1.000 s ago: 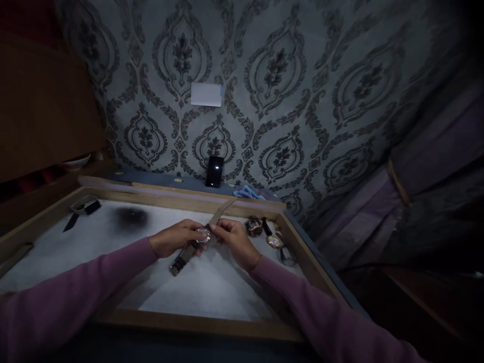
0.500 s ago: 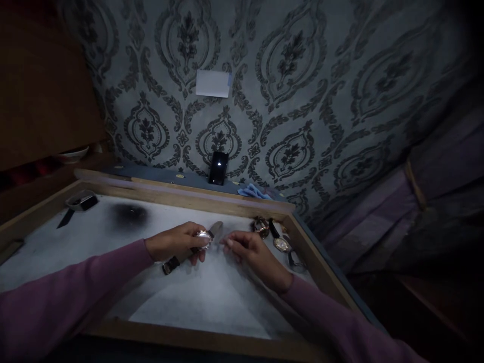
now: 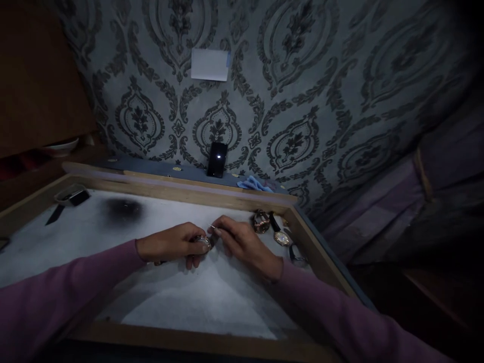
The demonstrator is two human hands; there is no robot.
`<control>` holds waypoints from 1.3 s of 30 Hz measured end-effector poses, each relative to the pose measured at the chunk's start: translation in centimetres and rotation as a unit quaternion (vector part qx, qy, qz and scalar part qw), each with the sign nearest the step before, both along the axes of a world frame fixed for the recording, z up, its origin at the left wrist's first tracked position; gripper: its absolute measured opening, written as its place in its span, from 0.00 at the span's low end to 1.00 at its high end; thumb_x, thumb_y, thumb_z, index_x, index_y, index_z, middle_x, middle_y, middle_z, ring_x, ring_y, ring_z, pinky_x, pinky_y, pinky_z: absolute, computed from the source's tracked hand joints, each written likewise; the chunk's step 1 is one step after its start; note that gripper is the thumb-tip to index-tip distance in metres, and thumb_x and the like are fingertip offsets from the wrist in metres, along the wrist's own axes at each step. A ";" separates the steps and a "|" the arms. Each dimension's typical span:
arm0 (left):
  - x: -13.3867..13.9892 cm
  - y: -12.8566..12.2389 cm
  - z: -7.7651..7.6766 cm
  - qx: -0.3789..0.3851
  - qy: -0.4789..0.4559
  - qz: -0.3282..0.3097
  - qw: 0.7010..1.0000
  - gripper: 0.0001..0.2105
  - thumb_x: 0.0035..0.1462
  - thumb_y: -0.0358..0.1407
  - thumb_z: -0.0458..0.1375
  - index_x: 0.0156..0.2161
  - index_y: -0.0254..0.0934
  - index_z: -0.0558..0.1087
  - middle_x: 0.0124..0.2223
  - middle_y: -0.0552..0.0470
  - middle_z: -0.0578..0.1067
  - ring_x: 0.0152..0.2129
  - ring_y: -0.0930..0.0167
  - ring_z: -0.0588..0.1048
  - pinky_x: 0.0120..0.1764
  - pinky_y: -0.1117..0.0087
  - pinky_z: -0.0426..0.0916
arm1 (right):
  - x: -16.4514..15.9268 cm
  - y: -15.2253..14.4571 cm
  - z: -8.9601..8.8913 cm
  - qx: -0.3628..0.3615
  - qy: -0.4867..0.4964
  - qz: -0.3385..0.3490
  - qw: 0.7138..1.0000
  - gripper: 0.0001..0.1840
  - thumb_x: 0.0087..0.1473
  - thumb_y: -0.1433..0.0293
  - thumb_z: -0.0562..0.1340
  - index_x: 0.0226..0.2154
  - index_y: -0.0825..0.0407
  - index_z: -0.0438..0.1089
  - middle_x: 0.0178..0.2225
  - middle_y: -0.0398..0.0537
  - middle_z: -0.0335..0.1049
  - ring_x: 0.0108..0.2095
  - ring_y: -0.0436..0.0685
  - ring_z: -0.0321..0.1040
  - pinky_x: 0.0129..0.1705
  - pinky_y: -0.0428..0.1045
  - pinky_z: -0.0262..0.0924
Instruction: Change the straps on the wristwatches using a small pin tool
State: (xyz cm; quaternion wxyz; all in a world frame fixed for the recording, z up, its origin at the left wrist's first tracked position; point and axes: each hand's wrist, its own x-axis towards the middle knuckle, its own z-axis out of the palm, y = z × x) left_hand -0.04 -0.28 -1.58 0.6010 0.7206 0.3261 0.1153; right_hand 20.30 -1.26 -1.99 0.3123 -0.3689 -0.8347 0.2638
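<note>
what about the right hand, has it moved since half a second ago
Yes: against the black phone, the right hand has shifted left, toward the watch in the left hand.

Held watch [image 3: 204, 242] — silvery; sleeves [image 3: 85, 280] mauve; wallpaper [image 3: 249, 118] grey — dark floral medallions; cloth [image 3: 254, 183] light blue.

Patterned wallpaper [image 3: 253, 111] and a tied-back curtain [image 3: 399, 194] suggest a home.

Dim, cool light leaves the wallpaper [image 3: 252, 113] grey, with a bright glare spot on the phone [image 3: 216, 168], faint glints on the held watch [image 3: 204, 242], soft shadows across the white tray floor [image 3: 189, 305], and near-black right-hand corners
</note>
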 end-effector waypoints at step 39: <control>-0.2 0.1 -0.3 -0.042 0.040 0.003 0.998 0.08 0.57 0.34 0.54 0.27 0.35 0.66 0.21 0.54 0.74 0.21 0.71 0.75 0.30 0.71 0.69 | 1.9 -1.5 -0.4 -0.029 -0.040 0.064 0.997 0.15 0.62 0.72 0.55 0.41 0.55 0.77 0.33 0.49 0.79 0.31 0.53 0.75 0.33 0.44 0.63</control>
